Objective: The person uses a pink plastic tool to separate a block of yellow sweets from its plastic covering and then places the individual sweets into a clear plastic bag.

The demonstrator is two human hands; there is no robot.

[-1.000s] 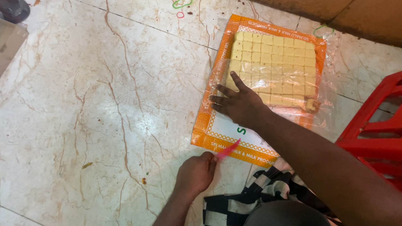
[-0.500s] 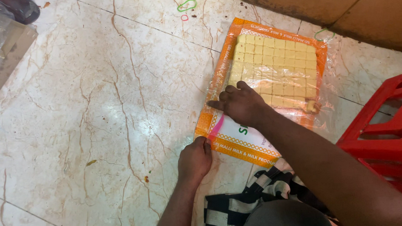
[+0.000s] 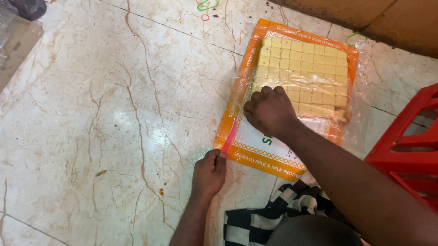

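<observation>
On the marble floor, near its lower middle, the left hand (image 3: 208,175) has its fingers clenched around the near end of a thin pink blade-like tool (image 3: 229,135). The tool slants up and away from the fist, lying along the left edge of a flat orange-bordered printed packet under clear plastic film (image 3: 269,149).

Right hand (image 3: 269,110) rests on the packet with its fingers curled under and knuckles up, pressing on the film; it grasps nothing that can be seen. Its fingertips sit at the near left corner of a slab of pale yellow sweet cut into a grid of small squares (image 3: 306,68), which fills the far half of the packet. One loose square sits at the slab's near right corner.

Outward from there:
- beige veined marble floor tiles (image 3: 108,109) carrying everything
- green rubber band (image 3: 208,3) and a smaller pink ring near the far edge
- red plastic crate (image 3: 417,149) at the right edge
- black-and-white checked cloth (image 3: 269,217) at the near edge, by the person's lap
</observation>
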